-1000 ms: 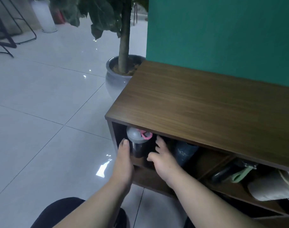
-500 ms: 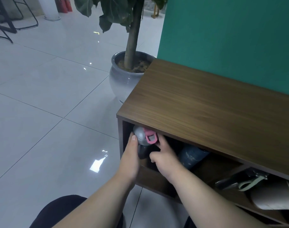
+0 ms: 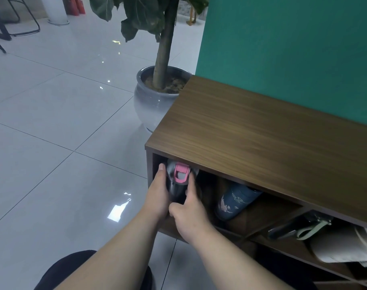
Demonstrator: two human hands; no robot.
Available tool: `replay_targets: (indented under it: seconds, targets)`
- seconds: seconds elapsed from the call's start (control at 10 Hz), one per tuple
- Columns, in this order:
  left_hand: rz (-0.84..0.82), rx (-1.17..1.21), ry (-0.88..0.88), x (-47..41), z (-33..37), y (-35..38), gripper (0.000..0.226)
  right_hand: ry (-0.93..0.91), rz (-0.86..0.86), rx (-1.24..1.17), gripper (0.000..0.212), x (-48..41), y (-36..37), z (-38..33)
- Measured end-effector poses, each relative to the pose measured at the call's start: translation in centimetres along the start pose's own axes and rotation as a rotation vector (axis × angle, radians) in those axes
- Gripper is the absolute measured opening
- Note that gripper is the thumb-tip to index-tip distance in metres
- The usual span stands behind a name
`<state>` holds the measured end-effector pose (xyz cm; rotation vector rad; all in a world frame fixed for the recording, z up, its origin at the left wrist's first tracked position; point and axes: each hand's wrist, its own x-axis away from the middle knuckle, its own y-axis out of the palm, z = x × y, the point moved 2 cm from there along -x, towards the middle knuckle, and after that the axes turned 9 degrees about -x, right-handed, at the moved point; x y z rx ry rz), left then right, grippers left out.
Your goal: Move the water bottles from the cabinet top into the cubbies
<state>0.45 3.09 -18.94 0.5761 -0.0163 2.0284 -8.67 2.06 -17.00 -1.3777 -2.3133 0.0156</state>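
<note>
A dark bottle with a grey lid and pink flip clasp stands in the leftmost cubby of the wooden cabinet, its lid just under the top's front edge. My left hand wraps its left side. My right hand grips its right side and front. To the right in the same cubby a blue patterned bottle leans tilted. A dark bottle with a pale green strap lies in the cubby further right. No bottle stands on the visible part of the cabinet top.
A large potted plant in a grey glazed pot stands just left of the cabinet. A green wall rises behind. A white bag fills the right cubby. Glossy tiled floor spreads to the left; my dark-clothed knee is below.
Both hands have closed in around the pink-clasped bottle, which has turned so its clasp faces me. The camera view has shifted left.
</note>
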Motion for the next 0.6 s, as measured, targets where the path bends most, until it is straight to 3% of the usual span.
replay_targets:
  seconds: [0.4,0.6]
  targets:
    - [-0.052,0.085,0.025,0.2,0.5,0.3,0.052,-0.019,-0.009,-0.092,0.095,0.0,-0.3,1.1]
    - [0.046,-0.081,0.085,1.6,1.0,0.0,0.05,-0.011,0.019,-0.09,0.084,1.4,-1.6,1.9]
